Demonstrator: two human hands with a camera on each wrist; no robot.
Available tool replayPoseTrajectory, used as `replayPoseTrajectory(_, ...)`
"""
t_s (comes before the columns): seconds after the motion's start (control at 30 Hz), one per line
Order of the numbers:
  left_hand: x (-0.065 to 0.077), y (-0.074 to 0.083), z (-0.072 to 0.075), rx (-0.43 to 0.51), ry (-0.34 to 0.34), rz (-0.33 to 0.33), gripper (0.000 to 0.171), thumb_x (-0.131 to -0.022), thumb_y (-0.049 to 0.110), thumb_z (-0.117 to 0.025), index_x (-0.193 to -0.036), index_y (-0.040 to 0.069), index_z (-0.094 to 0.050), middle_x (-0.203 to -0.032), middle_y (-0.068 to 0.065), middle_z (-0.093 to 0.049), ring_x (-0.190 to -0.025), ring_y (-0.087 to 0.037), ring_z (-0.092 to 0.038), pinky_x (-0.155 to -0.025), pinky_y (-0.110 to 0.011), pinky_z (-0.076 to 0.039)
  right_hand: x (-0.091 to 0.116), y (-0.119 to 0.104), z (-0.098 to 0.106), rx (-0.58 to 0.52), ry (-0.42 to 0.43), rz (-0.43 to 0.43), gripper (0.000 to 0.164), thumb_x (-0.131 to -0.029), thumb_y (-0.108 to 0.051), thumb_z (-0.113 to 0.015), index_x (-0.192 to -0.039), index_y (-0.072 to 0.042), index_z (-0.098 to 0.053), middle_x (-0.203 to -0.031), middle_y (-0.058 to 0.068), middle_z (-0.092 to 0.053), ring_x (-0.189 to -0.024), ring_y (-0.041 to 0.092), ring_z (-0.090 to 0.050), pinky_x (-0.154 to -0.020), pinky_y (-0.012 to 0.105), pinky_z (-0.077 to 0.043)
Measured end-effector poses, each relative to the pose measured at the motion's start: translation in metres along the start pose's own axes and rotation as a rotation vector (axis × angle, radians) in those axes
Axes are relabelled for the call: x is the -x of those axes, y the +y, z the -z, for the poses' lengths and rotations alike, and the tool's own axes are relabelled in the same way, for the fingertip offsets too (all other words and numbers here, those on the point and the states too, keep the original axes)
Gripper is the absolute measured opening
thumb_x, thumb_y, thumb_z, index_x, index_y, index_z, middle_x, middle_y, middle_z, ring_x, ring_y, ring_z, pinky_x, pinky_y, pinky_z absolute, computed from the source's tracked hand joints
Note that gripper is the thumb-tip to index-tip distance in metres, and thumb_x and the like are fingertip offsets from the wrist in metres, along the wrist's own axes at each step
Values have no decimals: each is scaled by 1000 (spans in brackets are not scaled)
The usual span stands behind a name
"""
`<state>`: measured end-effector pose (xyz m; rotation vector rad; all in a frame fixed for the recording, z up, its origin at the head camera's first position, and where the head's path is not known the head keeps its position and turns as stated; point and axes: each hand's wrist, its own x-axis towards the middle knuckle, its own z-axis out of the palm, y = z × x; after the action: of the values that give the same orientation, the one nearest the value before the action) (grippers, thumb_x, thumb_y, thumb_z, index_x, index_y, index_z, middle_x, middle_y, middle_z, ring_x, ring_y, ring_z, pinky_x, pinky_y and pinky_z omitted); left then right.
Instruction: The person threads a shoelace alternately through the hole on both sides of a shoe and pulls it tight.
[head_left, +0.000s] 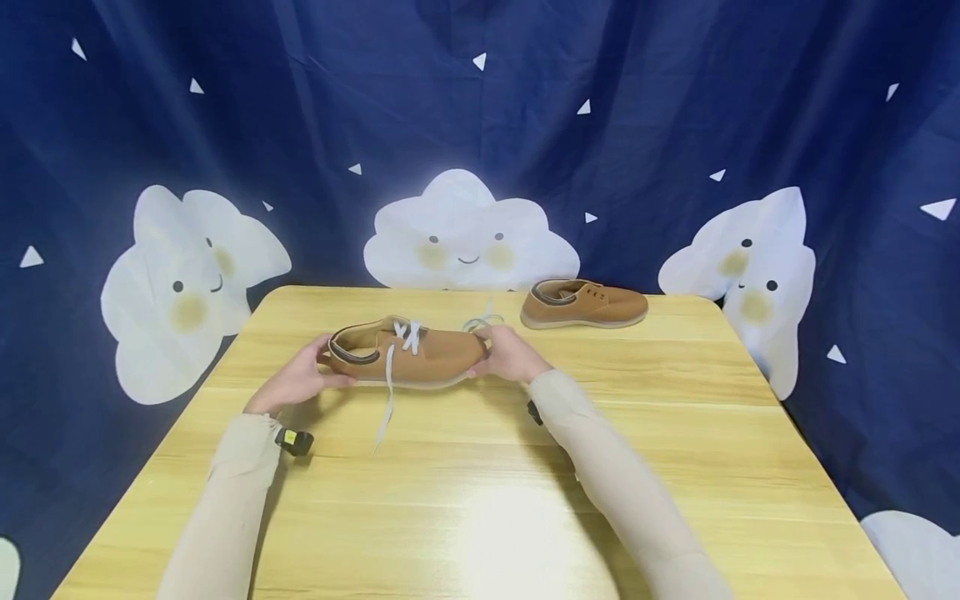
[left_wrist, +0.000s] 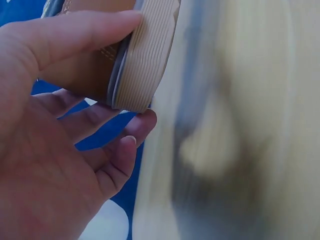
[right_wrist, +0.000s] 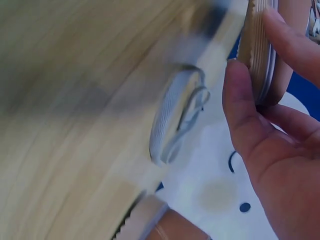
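A brown lace-up shoe (head_left: pixel 446 357) is held slightly above the wooden table, its toe pointing right. White lace (head_left: pixel 411 337) crosses its upper holes, and one end hangs down the near side. My left hand (head_left: pixel 303 377) grips the heel; in the left wrist view the thumb lies on the ribbed sole edge (left_wrist: pixel 146 57). At the toe, my right hand (head_left: pixel 512 354) holds the other end, its thumb and fingers around the sole, as the right wrist view shows. Behind the toe a looped pale lace (right_wrist: pixel 164 122) lies on the tabletop.
A second brown shoe (head_left: pixel 600 307), with no lace visible in its holes, stands at the table's back right. The wooden table (head_left: pixel 405 517) reaches to a dark blue curtain (head_left: pixel 637 167) with cloud faces, hanging behind and at both sides.
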<state>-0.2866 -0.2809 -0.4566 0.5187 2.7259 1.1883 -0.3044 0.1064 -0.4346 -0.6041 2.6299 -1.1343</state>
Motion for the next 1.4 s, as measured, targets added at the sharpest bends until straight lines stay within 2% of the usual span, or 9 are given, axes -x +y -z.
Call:
replayPoseTrajectory(0.17, -4, -11, 3, 21, 13, 5, 87, -87, 17, -83, -153, -6, -31, -140, -29, -49, -125, -49, -55, -107, -62, -47, -15, -2, -9, -4, 13, -27, 79, -80, -7, -87, -148, 7, -48, -152, 21, -55, -108, 27, -71, -103, 35, -56)
replayPoseTrajectory(0.3, -10, -15, 4, 26, 25, -3, 83, -87, 13, -82, -151, -7, -32, -138, -29, -50, -124, -49, -57, -106, -56, -51, -23, -1, -14, 4, 31, -40, 79, -79, -6, -87, -147, 6, -49, -155, 20, -52, -145, 37, -49, -124, 45, -37)
replayPoseTrajectory(0.5, -15, -19, 5, 99, -15, -2, 78, -89, 8, -80, -150, -6, -34, -136, -26, -51, -123, -48, -63, -91, -23, -56, -30, 6, -18, 46, 31, -43, 78, -78, -8, -88, -145, 6, -52, -153, 19, -54, -148, 37, -45, -126, 46, -34)
replayPoseTrajectory(0.6, -15, -19, 5, 132, -27, 19, 81, -89, 9, -80, -151, -6, -32, -137, -27, -50, -124, -47, -62, -88, -17, -53, -32, 8, -18, 56, 24, -43, 74, -78, -9, -89, -143, 4, -55, -151, 18, -56, -147, 36, -46, -126, 46, -34)
replayPoseTrajectory(0.7, -15, -20, 5, 142, -25, 47, 83, -88, 10, -81, -152, -5, -31, -138, -26, -50, -126, -47, -61, -92, -22, -54, -32, 9, -18, 39, 16, -56, 75, -78, -9, -88, -144, 3, -55, -152, 18, -55, -149, 36, -44, -126, 46, -34)
replayPoseTrajectory(0.9, -13, -21, 3, 146, -28, 69, 84, -89, 13, -80, -154, -4, -29, -143, -28, -48, -132, -50, -56, -109, -50, -51, -30, 10, -20, 18, 3, -74, 79, -80, -9, -87, -148, 4, -49, -156, 19, -51, -151, 37, -40, -125, 46, -36)
replayPoseTrajectory(1.2, -6, -11, 2, 102, -31, 69, 84, -88, -2, -71, -156, -8, -22, -154, -36, -35, -135, -57, -50, -107, -57, -51, -27, 14, -21, 42, 7, -68, 77, -83, -14, -86, -148, 4, -49, -154, 21, -52, -149, 39, -42, -126, 50, -33)
replayPoseTrajectory(1.33, -3, 0, 7, 18, 32, 86, 84, -89, -5, -62, -159, -9, -16, -159, -40, -25, -139, -61, -40, -111, -64, -44, -16, 15, -12, 40, 30, -40, 66, -88, -15, -81, -146, 2, -53, -152, 22, -54, -145, 40, -48, -123, 52, -37)
replayPoseTrajectory(1.4, -1, 11, 7, -4, 138, 86, 76, -92, -3, -60, -158, -8, -21, -158, -38, -28, -141, -59, -38, -115, -67, -38, -7, 17, -4, 10, 55, -25, 61, -93, -13, -76, -147, 2, -52, -153, 23, -53, -136, 40, -58, -115, 50, -47)
